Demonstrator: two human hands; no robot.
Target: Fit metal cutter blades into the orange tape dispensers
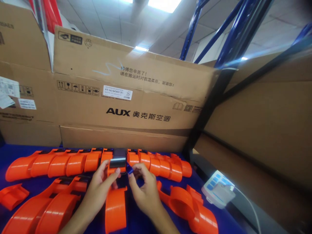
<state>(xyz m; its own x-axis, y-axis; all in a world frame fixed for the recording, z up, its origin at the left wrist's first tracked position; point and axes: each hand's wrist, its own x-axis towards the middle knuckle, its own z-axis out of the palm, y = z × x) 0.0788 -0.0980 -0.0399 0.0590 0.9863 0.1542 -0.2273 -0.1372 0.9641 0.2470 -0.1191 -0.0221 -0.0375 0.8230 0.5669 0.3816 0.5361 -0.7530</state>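
Observation:
Near the middle of the blue surface, an orange tape dispenser [116,170] with a dark plate and a serrated metal edge is in my left hand [103,180], thumb at its front. My right hand [143,187] pinches a small dark blue piece [129,168] between thumb and fingertips, at the dispenser's right side. Below the hands lies a separate curved orange part [115,209].
Rows of orange dispenser parts [74,164] stand behind and beside the hands on the blue surface [97,224]. A cardboard box wall [136,104] rises behind. At right are a dark metal post [207,113] and a power strip [216,188] with a white cable.

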